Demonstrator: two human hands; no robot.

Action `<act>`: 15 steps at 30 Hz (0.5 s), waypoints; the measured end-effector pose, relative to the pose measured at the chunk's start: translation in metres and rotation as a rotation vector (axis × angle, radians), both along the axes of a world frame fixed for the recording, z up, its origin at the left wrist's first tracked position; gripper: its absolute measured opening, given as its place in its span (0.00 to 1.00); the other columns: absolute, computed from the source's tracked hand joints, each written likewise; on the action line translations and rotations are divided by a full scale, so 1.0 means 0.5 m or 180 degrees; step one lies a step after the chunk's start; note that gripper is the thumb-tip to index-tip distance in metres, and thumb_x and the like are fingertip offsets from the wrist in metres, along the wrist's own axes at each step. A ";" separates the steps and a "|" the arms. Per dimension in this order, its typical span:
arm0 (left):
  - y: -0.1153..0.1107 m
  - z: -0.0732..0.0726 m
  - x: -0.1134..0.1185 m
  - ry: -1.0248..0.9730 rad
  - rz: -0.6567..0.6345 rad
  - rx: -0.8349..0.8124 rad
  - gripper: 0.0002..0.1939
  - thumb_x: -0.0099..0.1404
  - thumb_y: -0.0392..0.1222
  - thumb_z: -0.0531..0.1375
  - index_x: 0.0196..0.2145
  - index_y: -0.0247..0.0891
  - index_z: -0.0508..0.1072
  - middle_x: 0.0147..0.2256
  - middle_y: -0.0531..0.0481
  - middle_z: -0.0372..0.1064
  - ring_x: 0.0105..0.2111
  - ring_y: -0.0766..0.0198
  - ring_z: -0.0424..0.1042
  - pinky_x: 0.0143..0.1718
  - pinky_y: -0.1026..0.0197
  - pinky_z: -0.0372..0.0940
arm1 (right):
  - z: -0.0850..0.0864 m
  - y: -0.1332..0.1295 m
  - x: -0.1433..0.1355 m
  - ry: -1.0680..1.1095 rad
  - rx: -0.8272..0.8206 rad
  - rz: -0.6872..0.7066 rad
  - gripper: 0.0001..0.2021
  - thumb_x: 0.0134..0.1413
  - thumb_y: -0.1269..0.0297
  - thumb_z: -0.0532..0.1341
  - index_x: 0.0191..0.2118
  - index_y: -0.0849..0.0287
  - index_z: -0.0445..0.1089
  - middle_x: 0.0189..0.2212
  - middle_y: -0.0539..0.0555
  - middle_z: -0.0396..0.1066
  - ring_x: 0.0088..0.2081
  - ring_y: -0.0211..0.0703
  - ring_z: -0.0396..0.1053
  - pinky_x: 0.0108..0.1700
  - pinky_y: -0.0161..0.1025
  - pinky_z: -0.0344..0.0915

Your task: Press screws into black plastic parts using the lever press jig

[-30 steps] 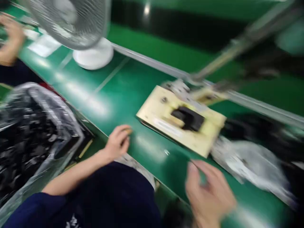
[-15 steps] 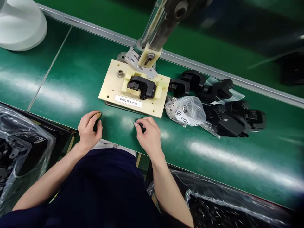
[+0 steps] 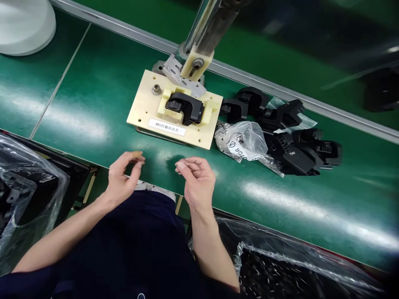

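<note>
My left hand (image 3: 125, 176) hovers over the near edge of the green bench, its thumb and curled fingers apart with nothing between them; a tan cover sits on one fingertip. To its right, my right hand (image 3: 199, 178) is closed in a pinch, thumb against fingers; whatever is in it is too small or hidden to name. Beyond both hands lies a cream fixture plate (image 3: 140, 106) with a printed label (image 3: 166, 127). A black curved plastic part (image 3: 187, 107) rests in the fixture's raised holder, touched by neither hand.
Right of the plate lie a clear plastic bag (image 3: 246, 141) with small contents and several black plastic parts (image 3: 299, 158). A metal post (image 3: 207, 31) rises behind the fixture. Plastic-lined bins (image 3: 31, 182) stand below the bench edge on both sides. A white round base (image 3: 28, 29) is far left.
My right hand has lifted from the bench surface and its fingers have closed into a pinch. My left hand has moved right, closer to it. The view has shifted slightly.
</note>
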State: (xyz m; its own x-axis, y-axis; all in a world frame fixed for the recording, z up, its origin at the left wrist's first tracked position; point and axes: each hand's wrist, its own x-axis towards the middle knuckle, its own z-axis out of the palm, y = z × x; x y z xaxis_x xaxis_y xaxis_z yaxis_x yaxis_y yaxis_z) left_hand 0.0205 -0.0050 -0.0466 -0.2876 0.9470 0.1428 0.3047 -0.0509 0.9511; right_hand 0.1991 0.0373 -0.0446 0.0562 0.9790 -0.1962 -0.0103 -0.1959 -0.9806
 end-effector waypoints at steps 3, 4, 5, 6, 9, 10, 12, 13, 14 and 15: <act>-0.005 0.040 0.047 -0.1164 -0.0051 -0.0527 0.09 0.62 0.37 0.60 0.41 0.36 0.72 0.30 0.50 0.73 0.31 0.67 0.73 0.35 0.63 0.72 | 0.021 -0.019 -0.021 0.0731 -0.0380 -0.0101 0.12 0.46 0.62 0.68 0.33 0.57 0.64 0.28 0.50 0.75 0.27 0.37 0.72 0.31 0.36 0.70; -0.005 0.052 0.059 -0.1405 -0.0050 -0.0622 0.09 0.61 0.38 0.62 0.41 0.36 0.72 0.29 0.51 0.73 0.30 0.67 0.73 0.35 0.63 0.72 | 0.027 -0.026 -0.030 0.0793 -0.0406 -0.0115 0.12 0.47 0.62 0.67 0.34 0.57 0.65 0.29 0.50 0.76 0.28 0.38 0.73 0.32 0.36 0.71; -0.004 0.061 0.068 -0.1578 -0.0066 -0.0684 0.10 0.60 0.38 0.63 0.41 0.36 0.73 0.29 0.51 0.72 0.30 0.68 0.72 0.34 0.64 0.71 | 0.032 -0.034 -0.039 0.0793 -0.0380 -0.0138 0.12 0.49 0.61 0.67 0.37 0.57 0.66 0.30 0.51 0.77 0.29 0.38 0.74 0.34 0.37 0.72; -0.002 0.068 0.074 -0.1690 -0.0082 -0.0716 0.11 0.59 0.38 0.64 0.40 0.37 0.73 0.28 0.52 0.72 0.30 0.68 0.72 0.34 0.65 0.71 | 0.035 -0.043 -0.048 0.0739 -0.0318 -0.0173 0.12 0.50 0.61 0.66 0.40 0.57 0.66 0.31 0.52 0.77 0.30 0.39 0.75 0.36 0.39 0.74; 0.000 0.079 0.081 -0.1745 -0.0036 -0.0749 0.12 0.58 0.37 0.65 0.41 0.38 0.72 0.28 0.53 0.72 0.30 0.69 0.72 0.34 0.66 0.70 | 0.041 -0.065 -0.073 0.0383 0.0010 -0.0323 0.15 0.56 0.60 0.62 0.48 0.57 0.66 0.33 0.53 0.78 0.35 0.42 0.77 0.43 0.45 0.75; 0.000 0.080 0.082 -0.1712 0.0000 -0.0750 0.12 0.57 0.37 0.65 0.41 0.38 0.72 0.29 0.53 0.72 0.30 0.69 0.72 0.34 0.66 0.70 | 0.042 -0.071 -0.080 0.0242 0.0123 -0.0347 0.15 0.58 0.60 0.61 0.49 0.58 0.66 0.34 0.53 0.78 0.36 0.43 0.77 0.44 0.46 0.75; -0.003 0.079 0.081 -0.1625 0.0064 -0.0736 0.12 0.58 0.37 0.65 0.41 0.38 0.72 0.30 0.53 0.72 0.31 0.69 0.72 0.34 0.67 0.69 | 0.043 -0.079 -0.089 -0.0027 0.0340 -0.0314 0.15 0.60 0.62 0.59 0.51 0.58 0.66 0.36 0.54 0.78 0.39 0.43 0.77 0.46 0.47 0.75; -0.004 0.078 0.080 -0.1578 0.0086 -0.0723 0.12 0.58 0.37 0.64 0.41 0.38 0.72 0.30 0.52 0.73 0.31 0.69 0.73 0.34 0.66 0.70 | 0.043 -0.082 -0.091 -0.0161 0.0457 -0.0276 0.15 0.61 0.63 0.58 0.52 0.58 0.66 0.37 0.54 0.78 0.40 0.44 0.77 0.47 0.48 0.75; -0.006 0.078 0.080 -0.1533 0.0113 -0.0702 0.12 0.58 0.36 0.64 0.41 0.37 0.72 0.31 0.52 0.73 0.31 0.68 0.73 0.34 0.66 0.70 | 0.042 -0.084 -0.092 -0.0299 0.0585 -0.0240 0.15 0.62 0.64 0.57 0.53 0.57 0.65 0.38 0.54 0.78 0.41 0.44 0.76 0.49 0.49 0.74; -0.008 0.078 0.079 -0.1493 0.0139 -0.0682 0.12 0.58 0.36 0.64 0.41 0.37 0.72 0.31 0.51 0.74 0.32 0.68 0.74 0.34 0.66 0.70 | 0.040 -0.085 -0.093 -0.0440 0.0725 -0.0206 0.15 0.62 0.65 0.56 0.55 0.57 0.65 0.39 0.54 0.77 0.43 0.44 0.76 0.50 0.50 0.74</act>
